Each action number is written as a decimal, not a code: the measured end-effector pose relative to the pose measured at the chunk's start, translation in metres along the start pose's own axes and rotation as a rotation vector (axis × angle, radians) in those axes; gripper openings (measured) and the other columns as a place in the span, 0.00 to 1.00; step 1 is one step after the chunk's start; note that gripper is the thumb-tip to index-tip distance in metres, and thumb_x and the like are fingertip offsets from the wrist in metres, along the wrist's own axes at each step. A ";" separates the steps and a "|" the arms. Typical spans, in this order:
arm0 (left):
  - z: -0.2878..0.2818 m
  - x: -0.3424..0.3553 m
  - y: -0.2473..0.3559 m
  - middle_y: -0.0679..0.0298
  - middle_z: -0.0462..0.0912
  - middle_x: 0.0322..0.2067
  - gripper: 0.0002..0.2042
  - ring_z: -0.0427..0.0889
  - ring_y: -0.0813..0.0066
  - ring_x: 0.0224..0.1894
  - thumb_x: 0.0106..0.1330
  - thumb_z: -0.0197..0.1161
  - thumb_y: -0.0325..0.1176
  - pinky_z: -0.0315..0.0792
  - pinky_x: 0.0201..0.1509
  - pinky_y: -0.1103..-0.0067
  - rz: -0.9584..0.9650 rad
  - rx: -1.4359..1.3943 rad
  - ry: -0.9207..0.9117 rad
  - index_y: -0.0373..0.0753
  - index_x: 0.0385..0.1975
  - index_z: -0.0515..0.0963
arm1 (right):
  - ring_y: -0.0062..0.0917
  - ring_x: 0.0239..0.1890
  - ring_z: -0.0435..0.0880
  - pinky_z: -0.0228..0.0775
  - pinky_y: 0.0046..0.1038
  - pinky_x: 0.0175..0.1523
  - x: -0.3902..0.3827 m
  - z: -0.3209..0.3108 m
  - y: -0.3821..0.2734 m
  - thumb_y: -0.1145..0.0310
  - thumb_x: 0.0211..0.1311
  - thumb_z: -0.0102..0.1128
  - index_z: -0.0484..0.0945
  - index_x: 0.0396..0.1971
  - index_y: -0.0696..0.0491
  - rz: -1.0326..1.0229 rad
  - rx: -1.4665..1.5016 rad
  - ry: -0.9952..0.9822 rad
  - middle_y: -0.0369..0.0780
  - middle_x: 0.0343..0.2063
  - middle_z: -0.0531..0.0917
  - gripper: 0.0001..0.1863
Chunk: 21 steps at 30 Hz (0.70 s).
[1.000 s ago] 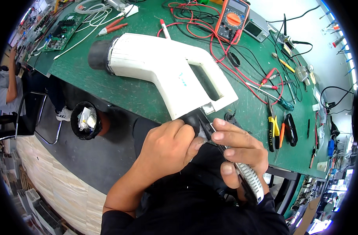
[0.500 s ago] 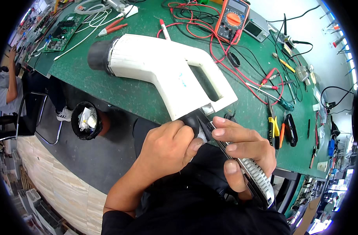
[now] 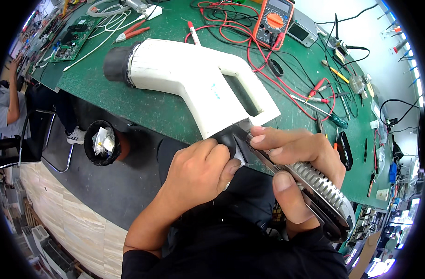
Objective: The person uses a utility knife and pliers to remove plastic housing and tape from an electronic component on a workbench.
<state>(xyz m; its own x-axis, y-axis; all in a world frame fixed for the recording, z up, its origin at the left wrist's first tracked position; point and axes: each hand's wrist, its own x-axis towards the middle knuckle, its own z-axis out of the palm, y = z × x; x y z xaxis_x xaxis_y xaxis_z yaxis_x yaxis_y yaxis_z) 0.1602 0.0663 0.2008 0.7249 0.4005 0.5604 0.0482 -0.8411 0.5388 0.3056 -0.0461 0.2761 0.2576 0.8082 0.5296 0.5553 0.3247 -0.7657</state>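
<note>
A white charging gun (image 3: 189, 72) with a black round nose lies on the green bench, its lower end toward me. From that end comes a black rubber sleeve (image 3: 228, 141), and my left hand (image 3: 198, 169) is closed around it. My right hand (image 3: 310, 151) grips a metal utility knife (image 3: 321, 186) with a ribbed handle. The knife's front end rests against or close beside the sleeve, just under the gun's handle; the exact contact is hidden by my fingers. Something whitish (image 3: 240, 156) shows between the sleeve and the knife.
An orange multimeter (image 3: 274, 21) with tangled red and black leads lies at the back. Around the gun are red-handled pliers (image 3: 131, 33), a red-capped marker (image 3: 194, 33), a green-handled screwdriver (image 3: 338, 121) and a circuit board (image 3: 75, 37). A bin (image 3: 101, 160) and a seated person are at the left.
My right hand and the utility knife have shifted right, and the knife has tilted so that more of its side shows. My left hand keeps its hold on the sleeve.
</note>
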 end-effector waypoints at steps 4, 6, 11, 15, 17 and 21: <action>0.002 -0.001 0.000 0.60 0.69 0.19 0.12 0.74 0.61 0.21 0.56 0.67 0.33 0.71 0.23 0.70 0.002 0.009 0.011 0.38 0.21 0.69 | 0.39 0.44 0.86 0.77 0.38 0.53 0.008 -0.004 -0.011 0.63 0.55 0.65 0.73 0.33 0.59 0.148 0.039 -0.037 0.53 0.36 0.85 0.15; 0.001 -0.002 0.000 0.59 0.70 0.20 0.12 0.75 0.61 0.21 0.56 0.67 0.33 0.71 0.23 0.70 0.003 0.016 0.012 0.38 0.21 0.69 | 0.38 0.43 0.86 0.78 0.38 0.52 0.013 -0.004 -0.011 0.63 0.54 0.64 0.74 0.32 0.59 0.154 0.055 -0.038 0.52 0.35 0.85 0.15; 0.001 -0.001 0.000 0.59 0.70 0.20 0.11 0.75 0.59 0.22 0.58 0.66 0.33 0.71 0.24 0.69 0.008 0.003 0.017 0.37 0.22 0.70 | 0.37 0.42 0.86 0.77 0.37 0.53 0.020 -0.007 -0.014 0.66 0.48 0.62 0.74 0.31 0.61 0.247 0.087 -0.042 0.52 0.34 0.84 0.15; 0.001 -0.001 -0.001 0.58 0.70 0.21 0.11 0.75 0.57 0.22 0.61 0.63 0.34 0.71 0.25 0.68 0.016 -0.009 -0.004 0.37 0.24 0.70 | 0.35 0.40 0.85 0.78 0.35 0.52 0.032 -0.015 -0.020 0.68 0.44 0.58 0.75 0.30 0.62 0.376 0.054 -0.102 0.51 0.33 0.84 0.14; 0.002 -0.003 -0.003 0.57 0.70 0.21 0.12 0.75 0.57 0.22 0.64 0.62 0.35 0.71 0.25 0.68 0.001 -0.012 -0.011 0.37 0.24 0.69 | 0.34 0.39 0.85 0.78 0.33 0.50 0.040 -0.015 -0.021 0.69 0.43 0.56 0.75 0.30 0.63 0.443 0.060 -0.120 0.51 0.33 0.84 0.14; 0.000 -0.004 -0.001 0.57 0.70 0.21 0.13 0.74 0.56 0.23 0.67 0.58 0.37 0.70 0.25 0.67 -0.020 -0.018 -0.029 0.37 0.25 0.69 | 0.32 0.37 0.85 0.79 0.31 0.47 0.044 -0.014 -0.016 0.71 0.47 0.55 0.75 0.30 0.64 0.350 0.066 -0.117 0.50 0.32 0.84 0.12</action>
<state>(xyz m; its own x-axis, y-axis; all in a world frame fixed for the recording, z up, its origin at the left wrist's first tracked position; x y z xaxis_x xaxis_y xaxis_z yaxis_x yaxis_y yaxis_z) 0.1577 0.0656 0.1981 0.7438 0.4060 0.5310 0.0503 -0.8261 0.5612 0.3192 -0.0227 0.3167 0.3285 0.9254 0.1890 0.3966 0.0464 -0.9168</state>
